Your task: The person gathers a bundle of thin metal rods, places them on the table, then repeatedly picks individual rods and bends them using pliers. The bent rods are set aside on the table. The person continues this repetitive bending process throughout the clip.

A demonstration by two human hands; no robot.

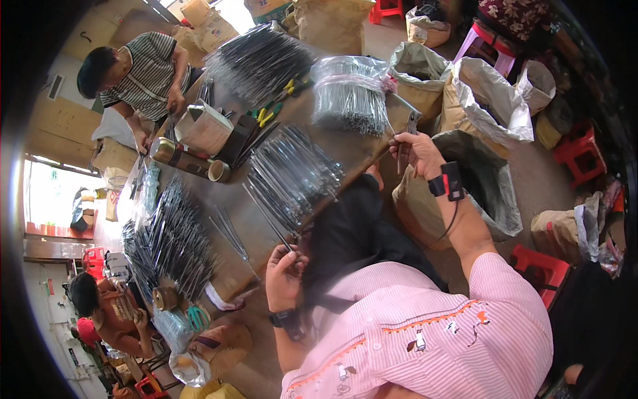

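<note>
My left hand (286,269) is closed in a pinch around the ends of a few thin dark metal rods (264,214), which slant up and left over the table edge. At the right corner of the table, my right hand (419,156) is wrapped around a pair of pliers (401,158), its metal head pointing up. Between my hands, a row of shiny thin rods (292,176) lies along the near edge. Beyond it stands a rod bundle wrapped in clear plastic (351,100), close to the pliers. A few loose rods (229,233) lie left of my left hand.
More rods are heaped at the table's far side (259,63) and left end (173,239). Yellow-green-handled pliers (268,114), a thermos (179,158) and a box (204,128) stand mid-table. Open sacks (488,100) crowd the right. Two co-workers (143,73) sit at the left.
</note>
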